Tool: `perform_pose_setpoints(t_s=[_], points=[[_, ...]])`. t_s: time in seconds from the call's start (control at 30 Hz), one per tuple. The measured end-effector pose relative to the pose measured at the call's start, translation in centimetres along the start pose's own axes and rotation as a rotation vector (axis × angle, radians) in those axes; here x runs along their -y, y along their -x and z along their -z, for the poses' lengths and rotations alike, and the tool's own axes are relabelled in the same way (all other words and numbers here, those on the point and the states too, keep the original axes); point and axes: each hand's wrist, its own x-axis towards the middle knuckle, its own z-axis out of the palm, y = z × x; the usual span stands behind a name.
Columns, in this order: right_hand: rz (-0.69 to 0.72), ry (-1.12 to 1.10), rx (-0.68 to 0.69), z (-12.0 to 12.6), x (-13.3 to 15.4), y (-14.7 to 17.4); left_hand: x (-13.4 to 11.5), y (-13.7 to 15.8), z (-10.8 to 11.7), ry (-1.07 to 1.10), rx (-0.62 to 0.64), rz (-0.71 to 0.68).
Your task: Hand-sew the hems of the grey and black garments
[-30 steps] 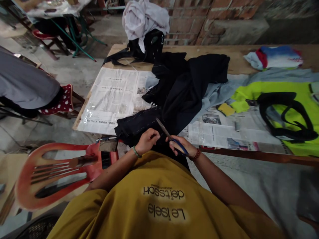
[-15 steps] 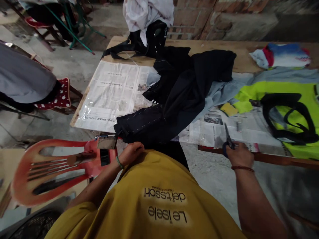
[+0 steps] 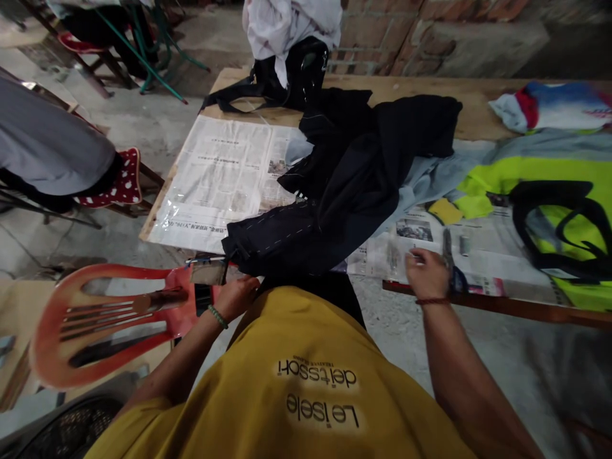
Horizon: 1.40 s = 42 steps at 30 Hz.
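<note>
A dark garment (image 3: 354, 185) with white basting stitches lies bunched across the table in front of me. My left hand (image 3: 239, 296) is closed just below its left end, beside the red chair; whatever its fingers hold, if anything, is hidden. Over the table's front edge, my right hand (image 3: 428, 274) has its fingers loosely bent, with a gap between thumb and forefinger and nothing seen in them. Scissors (image 3: 459, 280) with dark handles rest on the newspaper immediately right of that hand, blades pointing away from me.
Newspaper (image 3: 215, 166) covers much of the wooden table. On the right are a neon-yellow garment (image 3: 574, 169), a black strap-like piece (image 3: 526, 236) and a yellow scrap (image 3: 445, 210). A red plastic chair (image 3: 115, 271) stands at left, near a seated person's grey clothing (image 3: 52, 140).
My right hand has let go of the scissors onto the newspaper and moved left. My left hand has drawn slightly left and down. The view has shifted a little.
</note>
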Motion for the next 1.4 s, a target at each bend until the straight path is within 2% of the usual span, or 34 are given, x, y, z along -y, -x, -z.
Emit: perform_pose_setpoints(t_s=[0.1,0.2,0.33,0.43,0.57,0.63,0.77,0.83,1.07,1.2,1.4], points=[[0.131,-0.153,0.074,-2.7,4.2,0.4,0.0,-0.2,1.1,0.095,-0.111,-0.143],[0.304,-0.288,0.123,-5.2,9.4,0.1,-0.9,-1.2,2.9,0.262,-0.301,-0.292],[0.499,-0.330,0.202,-7.6,13.9,-1.4,-3.2,-4.9,4.7,0.385,-0.573,-0.289],[0.546,-0.318,0.233,-9.2,14.6,-2.4,-4.9,-9.0,4.2,0.419,-0.614,-0.258],[0.431,-0.385,0.169,-11.1,13.3,-2.7,-6.0,-13.6,1.7,0.388,-0.554,-0.206],[0.271,-0.456,0.131,-11.7,12.4,-2.6,-5.9,-14.7,0.3,0.348,-0.515,-0.166],[-0.164,-0.621,0.141,-12.5,11.5,-2.6,-5.5,-14.9,-1.2,0.275,-0.486,-0.131],[-0.275,-0.698,0.153,-12.7,11.5,-2.7,-5.6,-14.7,-1.2,0.245,-0.468,-0.128],[-0.357,-0.806,0.171,-13.1,11.6,-3.0,-8.8,-14.6,0.0,0.000,-0.277,0.023],[-0.360,-0.828,0.161,-13.4,11.4,-3.0,-10.4,-14.4,0.3,-0.055,-0.218,0.048],[-0.363,-0.840,0.153,-13.7,11.1,-3.2,-9.1,-13.9,0.5,0.066,-0.203,-0.041]])
